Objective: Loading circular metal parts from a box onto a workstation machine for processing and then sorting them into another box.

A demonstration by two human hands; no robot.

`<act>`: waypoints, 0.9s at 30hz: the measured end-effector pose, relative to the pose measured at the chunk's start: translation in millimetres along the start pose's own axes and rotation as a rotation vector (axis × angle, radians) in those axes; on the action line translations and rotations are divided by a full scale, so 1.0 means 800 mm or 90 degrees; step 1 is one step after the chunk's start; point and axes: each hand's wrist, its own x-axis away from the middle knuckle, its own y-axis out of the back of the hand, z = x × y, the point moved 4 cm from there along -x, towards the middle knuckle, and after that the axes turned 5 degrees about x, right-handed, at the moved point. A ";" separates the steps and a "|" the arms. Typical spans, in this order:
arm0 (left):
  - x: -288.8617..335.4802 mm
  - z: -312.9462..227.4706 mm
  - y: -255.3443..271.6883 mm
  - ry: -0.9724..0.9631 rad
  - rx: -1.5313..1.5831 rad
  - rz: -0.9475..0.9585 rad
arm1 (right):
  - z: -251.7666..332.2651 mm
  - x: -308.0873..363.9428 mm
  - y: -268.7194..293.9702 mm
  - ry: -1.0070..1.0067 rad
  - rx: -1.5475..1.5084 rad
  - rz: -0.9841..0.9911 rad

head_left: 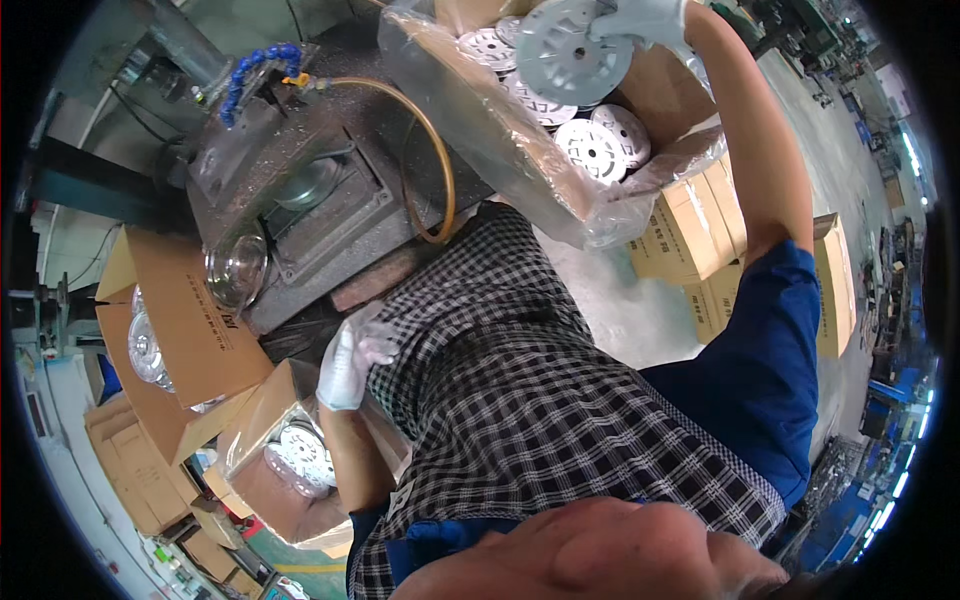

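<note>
My right hand (648, 22), in a pale glove, grips a round grey metal disc (572, 72) by its edge. The disc has a small centre hole and cut-out slots, and it is above a plastic-lined carton (480, 125) at the top right. Inside that carton lie several similar slotted discs (590, 150). My left hand (352, 362), also gloved, hangs beside my checked apron near the machine table's front edge. Its fingers are loosely bent and apart, with nothing in them.
A machine table (310, 240) strewn with metal chips stands ahead on the left, with a blue jointed coolant hose (240, 80) and an amber tube (440, 150). A shiny metal bowl (237, 270) sits at its edge. Cartons (185, 310) holding metal parts stand left; closed cartons (690, 225) stand right.
</note>
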 end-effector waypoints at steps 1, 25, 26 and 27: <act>0.009 0.006 0.011 0.004 -0.005 -0.037 | -0.018 -0.001 -0.002 -0.115 0.043 0.019; 0.054 0.053 0.104 0.040 -0.003 -0.397 | -0.127 -0.074 -0.190 -0.131 0.482 0.352; 0.049 0.049 0.100 0.036 -0.041 -0.412 | -0.123 -0.061 -0.189 -0.145 0.437 0.359; 0.055 0.051 0.105 0.039 -0.040 -0.415 | -0.123 -0.057 -0.191 -0.142 0.437 0.361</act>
